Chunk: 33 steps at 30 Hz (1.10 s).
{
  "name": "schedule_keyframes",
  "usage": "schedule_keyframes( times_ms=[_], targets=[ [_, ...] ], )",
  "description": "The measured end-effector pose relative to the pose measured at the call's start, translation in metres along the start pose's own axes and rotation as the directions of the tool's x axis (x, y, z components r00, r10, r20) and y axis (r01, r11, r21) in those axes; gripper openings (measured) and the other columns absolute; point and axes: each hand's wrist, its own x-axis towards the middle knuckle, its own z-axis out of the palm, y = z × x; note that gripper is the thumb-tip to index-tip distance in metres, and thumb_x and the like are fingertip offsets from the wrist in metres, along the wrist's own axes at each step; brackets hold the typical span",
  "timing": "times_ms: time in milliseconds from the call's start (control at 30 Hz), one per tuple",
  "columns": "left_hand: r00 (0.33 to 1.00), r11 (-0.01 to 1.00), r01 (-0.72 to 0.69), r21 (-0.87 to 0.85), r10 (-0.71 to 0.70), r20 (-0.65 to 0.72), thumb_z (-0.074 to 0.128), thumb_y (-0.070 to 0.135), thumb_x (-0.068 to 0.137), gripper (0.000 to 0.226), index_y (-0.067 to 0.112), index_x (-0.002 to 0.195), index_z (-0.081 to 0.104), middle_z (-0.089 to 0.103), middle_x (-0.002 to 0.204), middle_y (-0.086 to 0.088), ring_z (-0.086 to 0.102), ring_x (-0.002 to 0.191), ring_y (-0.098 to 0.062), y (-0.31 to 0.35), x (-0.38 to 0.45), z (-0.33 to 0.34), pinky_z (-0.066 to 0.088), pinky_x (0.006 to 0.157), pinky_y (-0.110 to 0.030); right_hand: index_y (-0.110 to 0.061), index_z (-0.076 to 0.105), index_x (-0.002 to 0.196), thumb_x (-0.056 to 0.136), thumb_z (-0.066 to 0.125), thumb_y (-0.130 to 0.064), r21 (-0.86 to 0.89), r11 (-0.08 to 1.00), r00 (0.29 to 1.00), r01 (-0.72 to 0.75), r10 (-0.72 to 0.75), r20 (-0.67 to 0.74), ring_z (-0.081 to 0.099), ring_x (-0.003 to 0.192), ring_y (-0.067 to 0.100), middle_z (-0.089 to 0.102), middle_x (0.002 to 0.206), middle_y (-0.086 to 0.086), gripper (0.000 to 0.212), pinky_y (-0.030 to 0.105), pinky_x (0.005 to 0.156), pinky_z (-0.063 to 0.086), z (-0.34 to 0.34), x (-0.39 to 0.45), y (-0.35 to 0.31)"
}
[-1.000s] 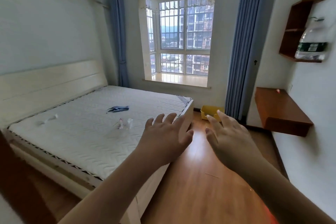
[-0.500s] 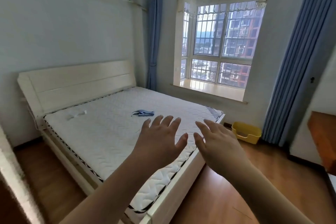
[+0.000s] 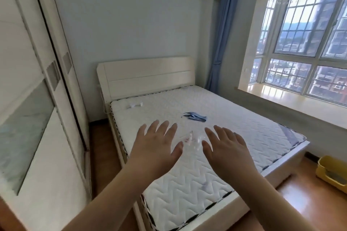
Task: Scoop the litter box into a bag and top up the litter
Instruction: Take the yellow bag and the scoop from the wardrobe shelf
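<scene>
Status: nothing begun, by my reading. Left hand (image 3: pixel 156 148) and right hand (image 3: pixel 226 149) hover over the bed (image 3: pixel 244 118), fingers spread, holding nothing. Yellow litter box (image 3: pixel 331 173) sits on the floor at far right (unscooped, I judge); bag and scoop not seen.

Two bare forearms, no sleeves; a thin ring (image 3: pixel 234 133) on the right hand (image 3: pixel 228 151).

Yellow litter box (image 3: pixel 331 173) sits on floor beside bed's foot.
</scene>
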Motion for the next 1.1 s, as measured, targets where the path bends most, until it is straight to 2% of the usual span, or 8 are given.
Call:
schedule_keyframes(
  times_ms=[167, 367, 467, 600, 933, 1100],
  targets=[
    [0.981, 0.981, 0.193, 0.016, -0.193, 0.015, 0.015, 0.054, 0.1, 0.061, 0.03, 0.155, 0.008, 0.014, 0.163, 0.003, 0.008, 0.15, -0.019, -0.018, 0.027, 0.013, 0.007, 0.121, -0.045, -0.033, 0.012, 0.151, 0.1, 0.013, -0.053, 0.054, 0.98, 0.981, 0.192, -0.193, 0.011, 0.012, 0.148, 0.02, 0.012, 0.161, -0.004, 0.055, 0.039, 0.119, 0.009, 0.012, 0.057, -0.001],
    [0.932, 0.93, 0.363, 0.054, -0.362, -0.021, 0.018, 0.053, 0.1, 0.06, 0.029, 0.155, 0.014, 0.02, 0.161, 0.004, 0.013, 0.148, -0.018, -0.062, 0.026, 0.02, 0.011, 0.12, -0.044, -0.029, 0.014, 0.152, 0.101, 0.014, -0.05, 0.089, 0.924, 0.927, 0.372, -0.374, 0.007, 0.016, 0.147, 0.02, 0.017, 0.16, -0.001, 0.055, 0.04, 0.118, 0.014, 0.03, 0.104, -0.055],
    [0.895, 0.893, 0.445, 0.068, -0.443, -0.045, 0.019, 0.052, 0.1, 0.058, 0.028, 0.154, 0.018, 0.025, 0.159, 0.005, 0.017, 0.147, -0.016, -0.096, 0.015, 0.024, 0.013, 0.12, -0.042, -0.027, 0.016, 0.152, 0.101, 0.015, -0.048, 0.093, 0.88, 0.884, 0.466, -0.468, 0.0, 0.02, 0.145, 0.021, 0.021, 0.159, 0.001, 0.055, 0.04, 0.117, 0.017, 0.04, 0.124, -0.091],
    [0.844, 0.84, 0.536, 0.08, -0.534, -0.047, 0.018, 0.051, 0.101, 0.058, 0.028, 0.154, 0.017, 0.023, 0.16, 0.005, 0.015, 0.148, -0.015, -0.135, 0.0, 0.025, 0.012, 0.12, -0.043, -0.026, 0.02, 0.151, 0.101, 0.016, -0.047, 0.096, 0.815, 0.82, 0.572, -0.572, -0.033, 0.025, 0.143, 0.02, 0.028, 0.155, 0.0, 0.054, 0.038, 0.115, 0.021, 0.052, 0.147, -0.143],
    [0.723, 0.713, 0.691, 0.116, -0.682, -0.115, 0.022, 0.049, 0.101, 0.057, 0.025, 0.153, 0.023, 0.028, 0.158, 0.003, 0.021, 0.146, -0.018, -0.206, -0.02, 0.023, 0.018, 0.117, -0.042, -0.026, 0.026, 0.149, 0.102, 0.02, -0.043, 0.225, 0.65, 0.683, 0.726, -0.721, -0.122, 0.03, 0.14, 0.019, 0.034, 0.151, -0.002, 0.051, 0.038, 0.113, 0.024, 0.074, 0.189, -0.257],
    [0.66, 0.649, 0.749, 0.133, -0.747, -0.078, 0.022, 0.049, 0.101, 0.057, 0.025, 0.153, 0.02, 0.026, 0.159, 0.002, 0.02, 0.146, -0.018, -0.226, -0.025, 0.035, 0.019, 0.118, -0.041, -0.025, 0.025, 0.149, 0.101, 0.02, -0.043, 0.238, 0.52, 0.559, 0.82, -0.816, -0.145, 0.033, 0.138, 0.02, 0.036, 0.15, -0.001, 0.051, 0.04, 0.111, 0.029, 0.089, 0.205, -0.298]
  ],
)
